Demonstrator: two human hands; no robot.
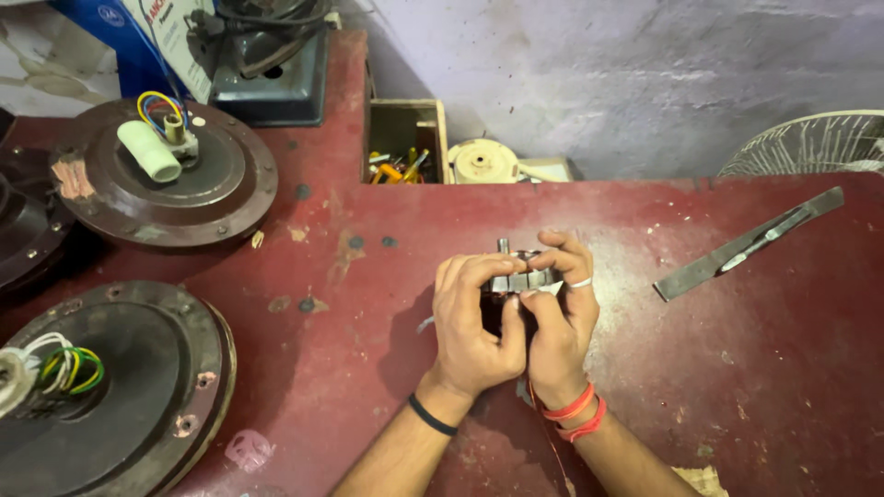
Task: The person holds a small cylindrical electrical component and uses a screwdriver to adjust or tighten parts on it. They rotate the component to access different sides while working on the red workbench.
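Both hands meet over the middle of the red worktable (368, 276), clamped around a small metal motor part (521, 276) with a short shaft sticking up from its top. Left hand (474, 317) grips it from the left side, fingers curled and pressed together over the top edge, thumb tucked against the near side; black band on that wrist. Right hand (560, 313) closes on it from the right, fingers wrapped over the far edge, thumb pressing the front, silver ring on one finger, red threads on the wrist. The part sits just above the table surface or resting on it (cannot tell which, the hands hide the underside). Well apart to the right lies a flat metal blade (746, 245), angled. At left, a brown fan motor housing (221, 189) with a white cylinder (149, 151) and coloured wires on top, and nearer the edge a second dark housing (147, 377) with a wire bundle. Behind the table, a wooden box (401, 120) of small tools, a cream round disc (482, 162) beside it, and a wire fan guard (810, 143) at far right.
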